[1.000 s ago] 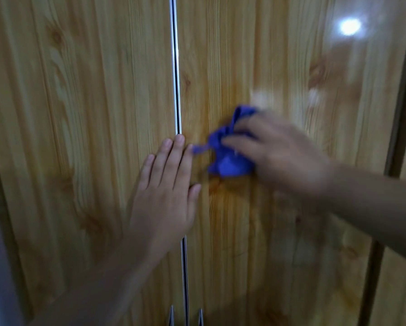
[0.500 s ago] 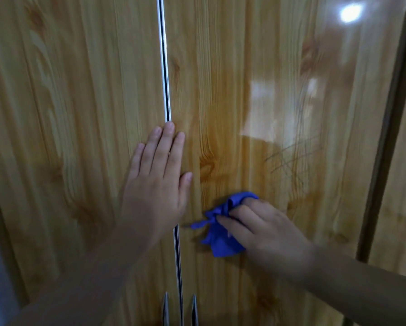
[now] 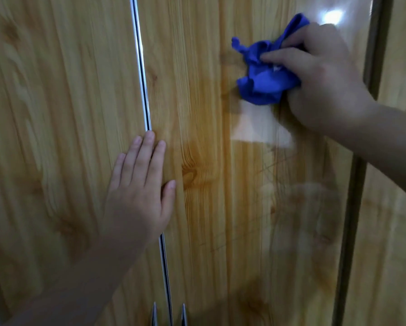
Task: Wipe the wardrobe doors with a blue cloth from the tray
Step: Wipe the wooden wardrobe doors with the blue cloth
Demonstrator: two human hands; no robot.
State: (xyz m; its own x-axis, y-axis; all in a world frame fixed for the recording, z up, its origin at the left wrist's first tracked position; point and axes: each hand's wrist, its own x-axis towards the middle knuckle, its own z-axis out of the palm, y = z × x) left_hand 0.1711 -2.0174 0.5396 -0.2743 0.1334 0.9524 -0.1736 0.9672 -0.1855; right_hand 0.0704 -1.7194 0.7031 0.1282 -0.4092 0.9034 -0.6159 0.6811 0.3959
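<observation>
The right hand (image 3: pixel 324 74) bunches the blue cloth (image 3: pixel 263 76) against the upper part of the right door (image 3: pixel 209 137), its fingers curled over the crumpled fabric. The left hand (image 3: pixel 138 191) lies flat with straight fingers, holding nothing, across the shiny metal strip (image 3: pixel 142 74) between the 2 doors, partly on the left door (image 3: pixel 56 114). 2 metal handles (image 3: pixel 169 315) show at the bottom edge. A dark frame strip (image 3: pixel 352 208) runs down the right side.

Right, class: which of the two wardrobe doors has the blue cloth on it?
The right-hand door: the right hand holds the blue cloth against it. The left-hand door has no cloth.
</observation>
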